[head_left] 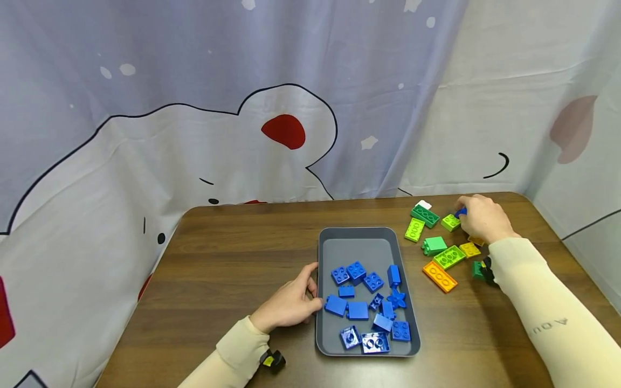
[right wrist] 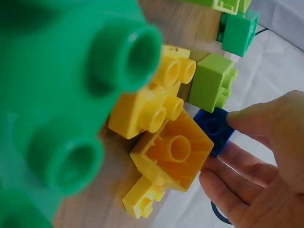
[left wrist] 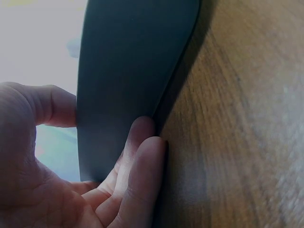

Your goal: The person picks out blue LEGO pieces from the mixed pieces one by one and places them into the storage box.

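Note:
My right hand (head_left: 485,221) is at the far right of the table and pinches a small blue brick (right wrist: 216,127) between thumb and fingers. An upturned orange-yellow brick (right wrist: 161,159) lies right beside those fingertips, and a lime brick (right wrist: 209,80) is close by. My left hand (head_left: 290,302) holds the left side of a grey tray (head_left: 356,245), its thumb at the rim and its fingers curled low along the outer wall. Several blue bricks (head_left: 358,311) lie in the tray, together with a blue flower-shaped piece (head_left: 396,298).
Right of the tray are loose green bricks (head_left: 434,246), a long orange brick (head_left: 440,276), a yellow brick (head_left: 469,250) and a white piece (head_left: 423,205). A green brick (head_left: 477,270) sits by my right wrist. A patterned curtain (head_left: 194,156) hangs behind the wooden table (head_left: 233,248).

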Action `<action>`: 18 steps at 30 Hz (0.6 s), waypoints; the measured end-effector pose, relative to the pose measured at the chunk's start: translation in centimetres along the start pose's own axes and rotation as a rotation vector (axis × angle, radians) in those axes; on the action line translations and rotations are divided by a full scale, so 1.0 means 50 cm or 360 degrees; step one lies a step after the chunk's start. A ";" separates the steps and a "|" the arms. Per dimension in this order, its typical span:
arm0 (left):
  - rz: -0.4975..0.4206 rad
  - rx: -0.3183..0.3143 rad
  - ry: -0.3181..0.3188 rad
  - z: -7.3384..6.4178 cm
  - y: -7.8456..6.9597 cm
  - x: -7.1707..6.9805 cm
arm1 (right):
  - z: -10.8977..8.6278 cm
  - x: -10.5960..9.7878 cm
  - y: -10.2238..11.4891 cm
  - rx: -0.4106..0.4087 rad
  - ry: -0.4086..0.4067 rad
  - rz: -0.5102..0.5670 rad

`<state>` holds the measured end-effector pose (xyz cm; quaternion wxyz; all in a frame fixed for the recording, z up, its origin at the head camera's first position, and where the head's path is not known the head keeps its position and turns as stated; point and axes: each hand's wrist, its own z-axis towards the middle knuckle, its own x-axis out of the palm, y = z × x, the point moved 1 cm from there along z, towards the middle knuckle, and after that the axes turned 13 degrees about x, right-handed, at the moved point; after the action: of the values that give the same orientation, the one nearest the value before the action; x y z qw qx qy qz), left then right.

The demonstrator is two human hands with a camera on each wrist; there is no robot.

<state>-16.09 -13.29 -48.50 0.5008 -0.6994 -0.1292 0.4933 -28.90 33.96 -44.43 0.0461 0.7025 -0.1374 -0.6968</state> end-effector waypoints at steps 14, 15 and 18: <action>0.0009 0.0005 0.0001 0.001 0.000 -0.002 | -0.084 -0.017 0.059 -0.0227 -0.0338 0.0156; 0.0011 0.0003 0.0001 0.001 0.001 -0.001 | -0.093 -0.016 0.067 -0.0242 -0.0337 0.0169; 0.0011 -0.0003 0.0004 0.001 0.001 0.000 | -0.122 -0.012 0.090 -0.0282 -0.0318 0.0229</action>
<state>-16.16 -13.26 -48.53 0.4986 -0.7010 -0.1266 0.4940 -23.41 29.04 -42.54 0.1437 0.6112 -0.1292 -0.7675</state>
